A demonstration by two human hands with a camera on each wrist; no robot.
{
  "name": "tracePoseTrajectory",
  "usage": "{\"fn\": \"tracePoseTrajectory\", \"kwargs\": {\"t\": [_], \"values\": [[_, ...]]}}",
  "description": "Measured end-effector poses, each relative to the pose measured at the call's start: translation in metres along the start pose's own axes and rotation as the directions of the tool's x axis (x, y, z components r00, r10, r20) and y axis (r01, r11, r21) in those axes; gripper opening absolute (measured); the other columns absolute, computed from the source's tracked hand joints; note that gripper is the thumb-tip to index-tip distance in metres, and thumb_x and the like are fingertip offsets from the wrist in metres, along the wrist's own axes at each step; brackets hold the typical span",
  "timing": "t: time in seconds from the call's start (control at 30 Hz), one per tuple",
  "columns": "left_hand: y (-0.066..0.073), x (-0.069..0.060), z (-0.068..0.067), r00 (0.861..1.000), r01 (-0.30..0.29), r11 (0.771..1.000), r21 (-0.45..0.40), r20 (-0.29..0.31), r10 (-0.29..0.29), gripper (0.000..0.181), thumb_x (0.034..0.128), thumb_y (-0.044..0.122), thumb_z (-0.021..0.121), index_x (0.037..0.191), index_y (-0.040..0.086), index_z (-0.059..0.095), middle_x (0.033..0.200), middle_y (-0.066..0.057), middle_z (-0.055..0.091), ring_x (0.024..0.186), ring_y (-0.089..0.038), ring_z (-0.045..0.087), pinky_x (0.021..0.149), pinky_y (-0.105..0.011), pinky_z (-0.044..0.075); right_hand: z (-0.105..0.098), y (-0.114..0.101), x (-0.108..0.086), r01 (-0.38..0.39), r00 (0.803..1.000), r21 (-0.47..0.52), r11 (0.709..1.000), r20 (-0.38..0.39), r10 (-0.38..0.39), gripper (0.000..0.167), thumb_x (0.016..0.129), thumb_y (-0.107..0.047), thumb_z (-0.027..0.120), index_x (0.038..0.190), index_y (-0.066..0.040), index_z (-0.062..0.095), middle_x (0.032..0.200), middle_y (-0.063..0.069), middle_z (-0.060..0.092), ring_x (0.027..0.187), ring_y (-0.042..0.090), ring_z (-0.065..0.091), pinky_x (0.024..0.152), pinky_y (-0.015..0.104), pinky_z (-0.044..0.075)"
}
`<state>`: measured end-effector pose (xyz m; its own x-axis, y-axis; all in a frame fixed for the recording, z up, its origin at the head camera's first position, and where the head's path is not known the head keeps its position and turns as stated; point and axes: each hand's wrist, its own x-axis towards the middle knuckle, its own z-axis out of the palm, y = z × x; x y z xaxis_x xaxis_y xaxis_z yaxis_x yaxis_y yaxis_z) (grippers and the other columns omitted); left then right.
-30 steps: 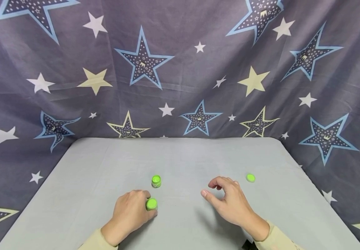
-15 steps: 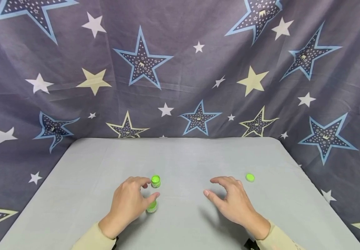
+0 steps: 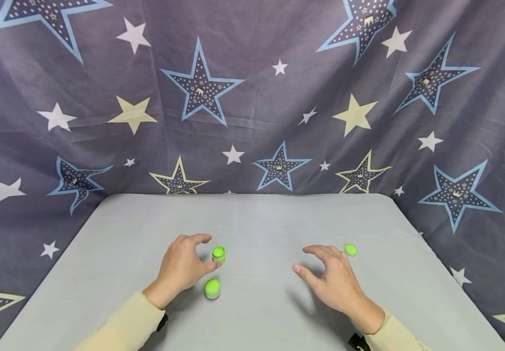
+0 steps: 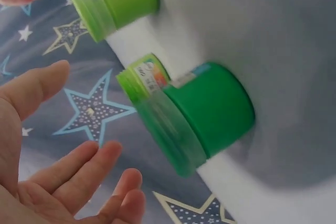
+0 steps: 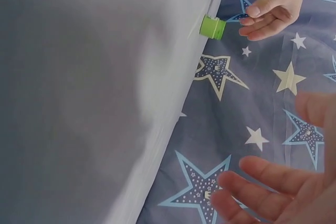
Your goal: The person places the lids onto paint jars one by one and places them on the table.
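Note:
A small jar of bright green paint (image 3: 219,252) stands uncapped on the table. My left hand (image 3: 182,263) hovers at its left, thumb and fingers spread apart with nothing held; in the head view the thumb tip overlaps the jar's lower edge. Nearer to me is a lidded light green jar (image 3: 212,288), upright. A larger dark green jar (image 4: 210,114) shows in the left wrist view, below the left hand; the hand and forearm mostly hide it in the head view. My right hand (image 3: 335,283) hangs above the table, fingers loosely bent and holding nothing. Beyond it lies a green lid (image 3: 351,249).
The table (image 3: 257,219) has a pale grey cloth over it. A dark curtain (image 3: 252,117) with printed stars rises behind the table and along its sides. A black strap (image 3: 359,342) shows at the right cuff.
My left hand has let go of the lidded light green jar and moved away to beside the uncapped jar. The right hand has shifted slightly to the right.

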<state>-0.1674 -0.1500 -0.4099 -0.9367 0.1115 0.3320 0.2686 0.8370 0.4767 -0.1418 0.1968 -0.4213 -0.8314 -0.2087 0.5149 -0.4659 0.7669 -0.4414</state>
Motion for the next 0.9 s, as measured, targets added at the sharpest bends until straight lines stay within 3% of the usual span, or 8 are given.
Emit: {"fn": "tracePoseTrajectory", "kwargs": {"t": [0.33,0.67,0.9], "values": [[-0.006,0.016,0.003,0.990,0.050,0.999,0.003,0.129,-0.050,0.064,0.0687,0.028,0.095,0.123,0.005,0.071,0.110,-0.010,0.075,0.107,-0.037,0.064,0.088,-0.052,0.050,-0.005,0.014,0.002,-0.014,1.000,-0.030,0.999,-0.024,0.013,0.045,0.084,-0.038,0.084,0.117,-0.009,0.074,0.120,0.009,0.073,0.113,0.032,0.063,0.097,0.054,0.042],[-0.009,0.031,0.006,0.957,0.120,0.992,0.025,0.263,-0.122,0.067,0.0656,0.022,0.098,0.125,0.007,0.070,0.109,-0.005,0.074,0.106,-0.031,0.065,0.090,-0.049,0.051,-0.008,0.022,0.004,-0.019,0.999,-0.042,0.999,-0.044,0.017,0.043,0.085,-0.036,0.084,0.116,-0.007,0.074,0.118,0.010,0.074,0.110,0.033,0.063,0.095,0.047,0.038],[-0.009,0.038,0.010,0.931,0.139,0.989,0.047,0.335,-0.146,0.067,0.0616,0.020,0.098,0.122,0.008,0.072,0.103,-0.004,0.072,0.095,-0.025,0.063,0.087,-0.047,0.051,-0.010,0.023,0.005,-0.025,0.998,-0.039,0.999,-0.054,0.023,0.042,0.084,-0.035,0.084,0.115,-0.008,0.074,0.117,0.009,0.074,0.111,0.032,0.063,0.094,0.047,0.038]]}}
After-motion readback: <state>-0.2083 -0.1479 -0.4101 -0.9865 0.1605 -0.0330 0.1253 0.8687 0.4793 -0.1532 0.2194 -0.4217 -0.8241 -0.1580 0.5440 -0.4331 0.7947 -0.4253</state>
